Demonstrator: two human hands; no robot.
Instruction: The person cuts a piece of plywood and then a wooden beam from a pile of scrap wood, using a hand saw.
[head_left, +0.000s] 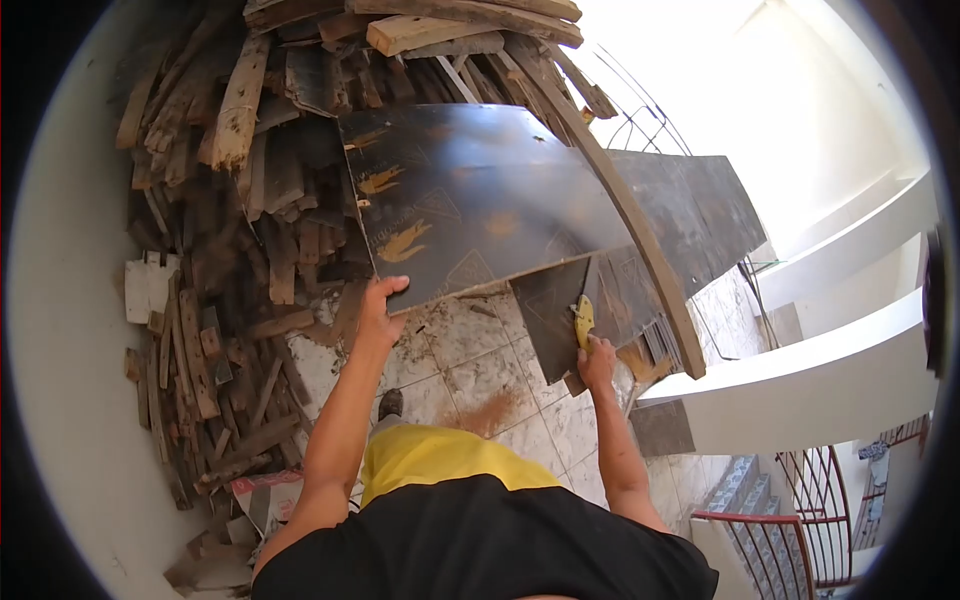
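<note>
A black-faced plywood panel with orange printed marks lies in front of me, tilted, its far side against the wood pile. My left hand is closed on its near left corner, thumb on the top face. My right hand is closed round a yellow-handled hand tool; a thin dark strip extends beyond the handle, and I cannot make out its exact kind. Below the tool is a smaller dark board. A long wooden beam runs past the panel's right side.
Stacked scrap timber fills the left and back, with loose wood pieces along the wall. Another dark panel lies beyond the beam. Tiled floor carries debris. At the lower right, a red-topped railing borders stairs.
</note>
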